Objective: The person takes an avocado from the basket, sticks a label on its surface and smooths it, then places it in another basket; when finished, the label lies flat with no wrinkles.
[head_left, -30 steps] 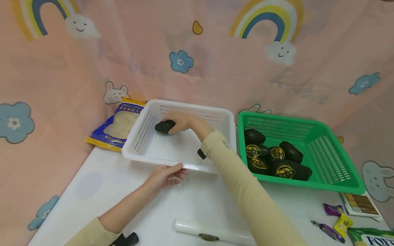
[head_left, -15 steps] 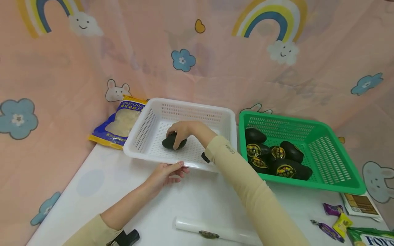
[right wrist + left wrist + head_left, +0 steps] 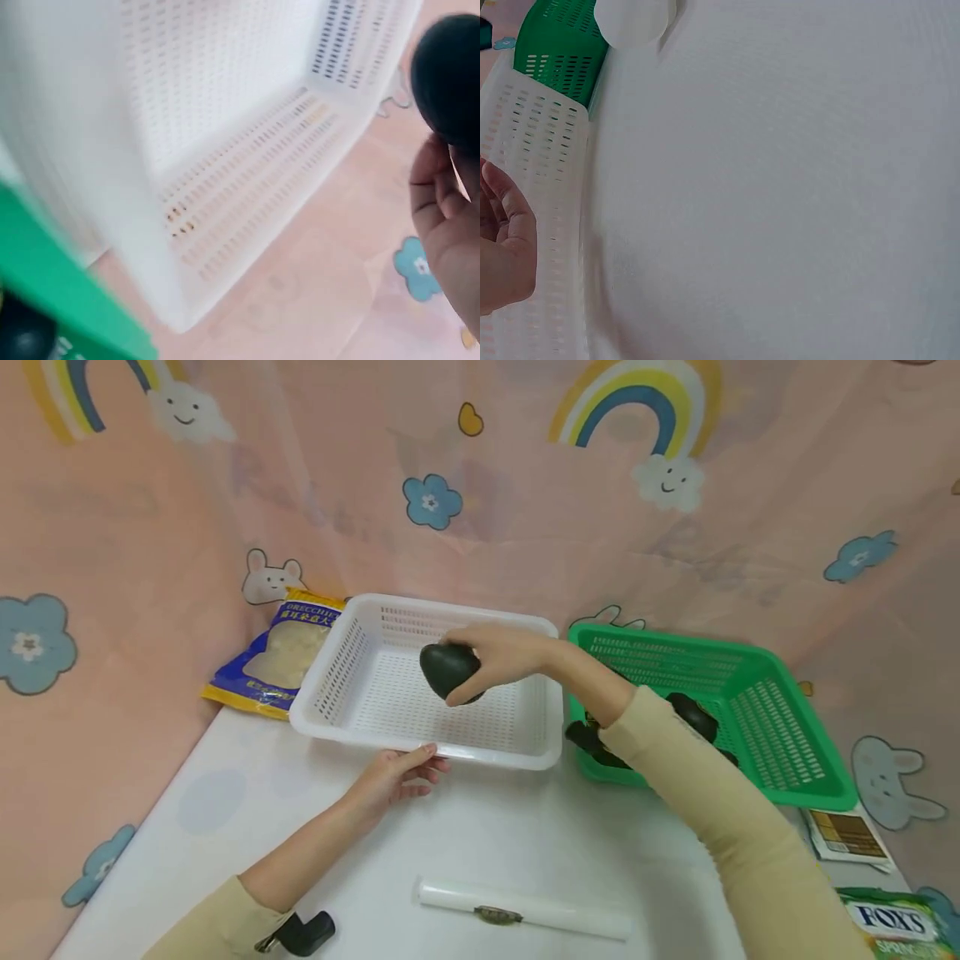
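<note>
My right hand (image 3: 498,658) grips a dark avocado (image 3: 447,669), thumb at its near side, raised over the white plastic basket (image 3: 427,753). In the right wrist view the avocado (image 3: 450,79) and the right hand (image 3: 442,217) show at the right edge, beside the basket's slotted wall. My left hand (image 3: 397,779) holds the front rim of the white basket, thumb on top and fingers below. To the right stands a green basket (image 3: 776,727) with several avocados (image 3: 693,717), most of them hidden behind the right forearm.
A blue and yellow pasta bag (image 3: 277,660) leans at the white basket's left. A white tube-like roll (image 3: 555,917) lies near the table front. Packets, including a green FOX'S bag (image 3: 892,927), lie at the right. A pink printed cloth (image 3: 360,460) hangs behind.
My right hand has lifted the avocado up from the white basket's floor, and the forearm has swung right over the green basket. The left hand has stayed at the rim.
</note>
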`<state>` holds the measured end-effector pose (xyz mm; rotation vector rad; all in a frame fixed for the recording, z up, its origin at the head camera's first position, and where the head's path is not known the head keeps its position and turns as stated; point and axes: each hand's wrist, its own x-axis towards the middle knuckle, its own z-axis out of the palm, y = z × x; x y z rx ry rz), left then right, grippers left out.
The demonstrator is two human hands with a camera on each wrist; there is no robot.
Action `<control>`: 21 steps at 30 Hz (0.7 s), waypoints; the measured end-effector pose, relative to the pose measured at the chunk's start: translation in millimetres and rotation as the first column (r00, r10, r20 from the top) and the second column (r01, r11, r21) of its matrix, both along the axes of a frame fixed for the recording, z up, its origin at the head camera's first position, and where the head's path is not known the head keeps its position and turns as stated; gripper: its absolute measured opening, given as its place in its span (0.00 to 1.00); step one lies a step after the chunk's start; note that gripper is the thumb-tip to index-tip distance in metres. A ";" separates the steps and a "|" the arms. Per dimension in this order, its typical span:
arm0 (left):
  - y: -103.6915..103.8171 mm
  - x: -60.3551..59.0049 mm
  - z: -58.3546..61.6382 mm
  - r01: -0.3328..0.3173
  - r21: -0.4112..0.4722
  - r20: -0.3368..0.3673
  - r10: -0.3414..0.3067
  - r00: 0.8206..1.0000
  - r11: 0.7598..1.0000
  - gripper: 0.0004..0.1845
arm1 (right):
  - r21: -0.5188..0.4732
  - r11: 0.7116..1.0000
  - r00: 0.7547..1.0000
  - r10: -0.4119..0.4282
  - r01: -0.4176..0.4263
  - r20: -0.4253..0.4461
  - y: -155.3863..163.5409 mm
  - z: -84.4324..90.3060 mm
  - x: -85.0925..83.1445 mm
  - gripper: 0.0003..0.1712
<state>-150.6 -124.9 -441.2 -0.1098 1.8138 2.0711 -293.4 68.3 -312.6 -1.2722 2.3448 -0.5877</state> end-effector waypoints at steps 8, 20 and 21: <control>0.7 0.5 -1.5 0.003 0.016 0.013 -0.004 1.000 1.000 0.16 | -0.381 0.887 0.948 -0.161 0.260 0.274 93.2 -12.6 86.2 0.35; 0.2 -0.7 2.3 0.003 0.031 0.025 -0.003 1.000 1.000 0.13 | -0.314 0.781 0.826 -0.421 0.540 0.375 127.3 -128.6 160.2 0.36; 0.5 -0.8 2.6 0.004 0.034 0.026 -0.005 1.000 0.999 0.12 | -0.309 0.773 0.816 -0.431 0.555 0.385 127.3 -135.6 160.6 0.37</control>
